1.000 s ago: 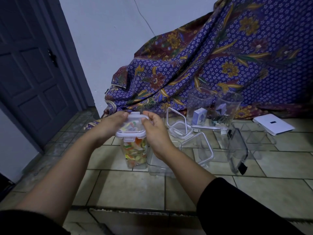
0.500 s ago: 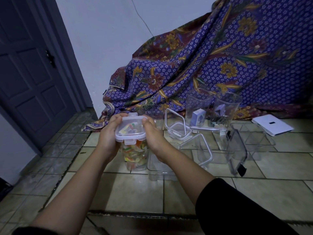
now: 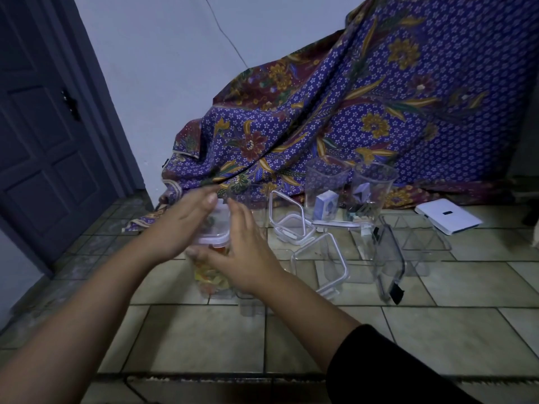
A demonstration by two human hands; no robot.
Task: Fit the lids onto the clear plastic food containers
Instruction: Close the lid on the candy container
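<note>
the filled container (image 3: 214, 282) is standing on the tiled floor (image 3: 204, 339), packed with colourful pieces, and its lid (image 3: 214, 236) is sitting on top; the left hand (image 3: 182, 225) is lying flat against the left side of the filled container's top with fingers stretched out, and the right hand (image 3: 245, 252) is pressing flat against the right side, thumb crossing in front just under the lid; both hands are spread rather than curled, flanking the container between the palms; whether the lid is fully seated is not clear, since the hands are blurred; just right of the filled container an empty clear container (image 3: 319, 265) is lying tilted, and beyond that another white-rimmed one (image 3: 287, 218) is leaning; farther right of the filled container two tall clear tubs (image 3: 326, 185) are standing upright in front of the patterned purple cloth (image 3: 379, 97); a dark-rimmed lid (image 3: 389, 263) is standing on edge well right of the filled container, and a white box (image 3: 447, 215) is lying far right.
</note>
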